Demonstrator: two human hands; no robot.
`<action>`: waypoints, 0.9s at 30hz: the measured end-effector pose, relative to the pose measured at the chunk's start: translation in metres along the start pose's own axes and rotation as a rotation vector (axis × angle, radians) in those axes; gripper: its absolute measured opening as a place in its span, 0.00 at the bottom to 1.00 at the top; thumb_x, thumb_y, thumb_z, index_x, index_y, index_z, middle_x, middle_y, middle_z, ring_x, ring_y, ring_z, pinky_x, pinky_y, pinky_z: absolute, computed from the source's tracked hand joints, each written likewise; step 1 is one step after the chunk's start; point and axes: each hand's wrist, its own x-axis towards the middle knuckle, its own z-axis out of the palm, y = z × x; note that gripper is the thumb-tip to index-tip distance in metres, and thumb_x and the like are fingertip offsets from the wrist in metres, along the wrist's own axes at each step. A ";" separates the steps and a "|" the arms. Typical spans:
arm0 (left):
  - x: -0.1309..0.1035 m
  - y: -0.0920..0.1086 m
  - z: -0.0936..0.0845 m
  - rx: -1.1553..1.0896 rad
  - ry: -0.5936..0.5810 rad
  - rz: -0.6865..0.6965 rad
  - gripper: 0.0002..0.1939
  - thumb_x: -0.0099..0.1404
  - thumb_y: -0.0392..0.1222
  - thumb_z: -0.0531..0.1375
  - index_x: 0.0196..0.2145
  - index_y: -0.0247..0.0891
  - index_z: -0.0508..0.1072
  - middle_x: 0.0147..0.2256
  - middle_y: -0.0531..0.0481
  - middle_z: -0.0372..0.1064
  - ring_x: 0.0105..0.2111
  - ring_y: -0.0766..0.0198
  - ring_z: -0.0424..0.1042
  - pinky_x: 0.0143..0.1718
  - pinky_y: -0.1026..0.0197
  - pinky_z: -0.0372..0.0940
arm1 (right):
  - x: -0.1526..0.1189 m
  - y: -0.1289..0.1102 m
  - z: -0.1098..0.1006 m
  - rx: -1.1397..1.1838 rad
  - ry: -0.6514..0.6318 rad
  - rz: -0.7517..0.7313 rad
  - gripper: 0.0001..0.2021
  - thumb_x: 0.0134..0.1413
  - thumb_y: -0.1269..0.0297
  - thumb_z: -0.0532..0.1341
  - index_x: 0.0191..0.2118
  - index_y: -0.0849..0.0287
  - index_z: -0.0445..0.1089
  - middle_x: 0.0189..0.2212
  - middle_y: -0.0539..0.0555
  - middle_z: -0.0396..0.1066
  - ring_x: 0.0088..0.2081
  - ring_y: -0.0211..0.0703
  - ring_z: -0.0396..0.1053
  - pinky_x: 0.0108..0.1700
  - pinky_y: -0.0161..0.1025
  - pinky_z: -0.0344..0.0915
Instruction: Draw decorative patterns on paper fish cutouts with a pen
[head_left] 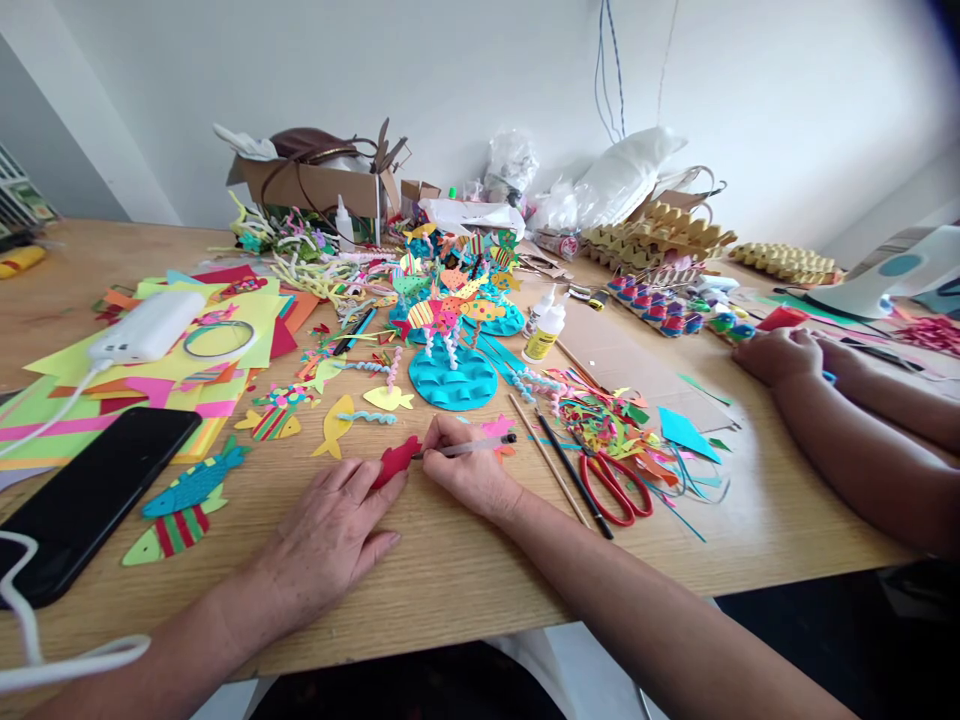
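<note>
A small red paper fish point(397, 459) lies on the table between my hands. My left hand point(330, 535) rests flat with its fingers stretched out, and the fingertips press on the fish's left end. Pinched in my right hand point(469, 475) is a pen point(480, 445) with a clear barrel and black end, its tip at the fish's right edge. Just beyond that hand a pink paper fish point(498, 432) is partly covered. Left of the red fish lie a yellow fish point(333, 427) with a blue curled pipe cleaner point(371, 417), a striped fish point(276, 420) and a blue fish point(191, 488).
Red-handled scissors point(616, 488), a black pencil point(574, 475) and paper scraps point(600, 415) lie to the right. A blue base point(453, 378) bearing paper fish stands ahead, near glue bottles point(544, 335). A phone point(112, 500) lies left. Another person's arms point(832, 430) reach in at right.
</note>
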 end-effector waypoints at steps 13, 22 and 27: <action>0.000 0.001 0.000 -0.003 -0.005 0.000 0.24 0.63 0.39 0.56 0.57 0.39 0.62 0.48 0.43 0.62 0.47 0.53 0.59 0.50 0.50 0.60 | 0.000 0.000 0.000 -0.004 -0.025 -0.011 0.03 0.37 0.71 0.55 0.21 0.58 0.58 0.17 0.44 0.59 0.21 0.33 0.54 0.23 0.31 0.50; -0.001 0.001 0.001 -0.004 0.012 0.004 0.24 0.62 0.40 0.56 0.57 0.40 0.62 0.48 0.44 0.62 0.47 0.53 0.59 0.49 0.51 0.60 | 0.000 0.001 0.002 -0.018 -0.017 -0.011 0.02 0.38 0.70 0.55 0.22 0.58 0.59 0.17 0.44 0.60 0.21 0.33 0.55 0.24 0.31 0.51; -0.001 -0.001 0.003 0.003 0.030 0.009 0.25 0.63 0.40 0.56 0.58 0.41 0.61 0.48 0.44 0.62 0.47 0.53 0.59 0.50 0.51 0.59 | 0.000 0.000 0.001 -0.018 -0.019 0.009 0.02 0.38 0.71 0.55 0.22 0.58 0.59 0.17 0.44 0.59 0.21 0.32 0.54 0.23 0.30 0.50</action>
